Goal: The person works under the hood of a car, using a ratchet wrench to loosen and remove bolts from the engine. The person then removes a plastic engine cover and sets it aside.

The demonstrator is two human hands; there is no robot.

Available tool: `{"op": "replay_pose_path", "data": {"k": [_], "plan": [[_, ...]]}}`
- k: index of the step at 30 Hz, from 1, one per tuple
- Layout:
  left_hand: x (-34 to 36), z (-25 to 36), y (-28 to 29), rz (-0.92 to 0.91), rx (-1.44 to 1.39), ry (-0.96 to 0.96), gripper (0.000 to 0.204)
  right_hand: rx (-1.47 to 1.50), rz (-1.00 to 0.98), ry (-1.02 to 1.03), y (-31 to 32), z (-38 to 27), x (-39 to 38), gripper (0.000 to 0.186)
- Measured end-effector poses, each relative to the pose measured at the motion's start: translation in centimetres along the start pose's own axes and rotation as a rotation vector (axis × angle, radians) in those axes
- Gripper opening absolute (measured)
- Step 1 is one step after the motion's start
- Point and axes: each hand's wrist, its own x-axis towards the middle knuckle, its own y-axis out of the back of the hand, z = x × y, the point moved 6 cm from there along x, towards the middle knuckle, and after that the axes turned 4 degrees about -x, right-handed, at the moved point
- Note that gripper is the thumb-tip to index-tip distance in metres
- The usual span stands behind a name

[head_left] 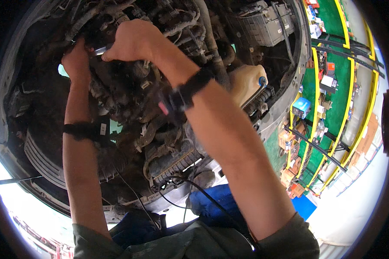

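Head view: both bare hands work in the engine bay [125, 99], at the upper left. Right hand [132, 41] reaches across from the lower right, back of hand up. Its fingers are curled in, with the thumb laid along a short silver rod [100, 51]; grip appears closed on it, though the fingertips are hidden beneath the hand. Rod lies between the two hands, its free part pointing toward the left hand [77, 62]. That hand comes straight up from below, just beside the rod's far end. Its fingers point into the dark parts; cannot tell how far they are open, or whether they hold anything.

Each wrist carries a black strap: left strap [85, 131] with a small white label, right strap [190, 91] with a dark module, blurred, showing a red patch.

Surroundings: thick hose [208, 32] runs down to the right of the right hand. Grey ribbed box [266, 26] sits at upper right; cream tank [245, 84] with a blue cap [262, 81] lies below it, near the right forearm. Black cable [203, 195] curves across the person's blue trousers [214, 203]. Yellow-railed shelves [349, 71] at far right carry boxes, one bright blue [301, 107].
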Motion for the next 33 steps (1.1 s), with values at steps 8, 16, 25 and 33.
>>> {"op": "replay_pose_path", "data": {"k": [8,16,25,33], "plan": [[0.5,-1.6,0.2,0.003,-0.129,-0.029,0.031,0.029,0.215,-0.121,0.5,-0.6,-2.0,0.043],[0.3,-1.0,0.8,0.002,0.094,0.022,0.024,0.072,0.227,-0.206,0.3,-1.1,-2.6,0.038],[0.5,-0.2,0.8,-0.034,0.336,-0.396,0.033,0.043,0.299,-0.191,0.3,-1.4,-2.9,0.039],[0.7,-0.8,0.7,-0.004,0.050,-0.135,0.034,0.074,0.386,-0.211,-0.1,-1.4,-3.2,0.037]]}}
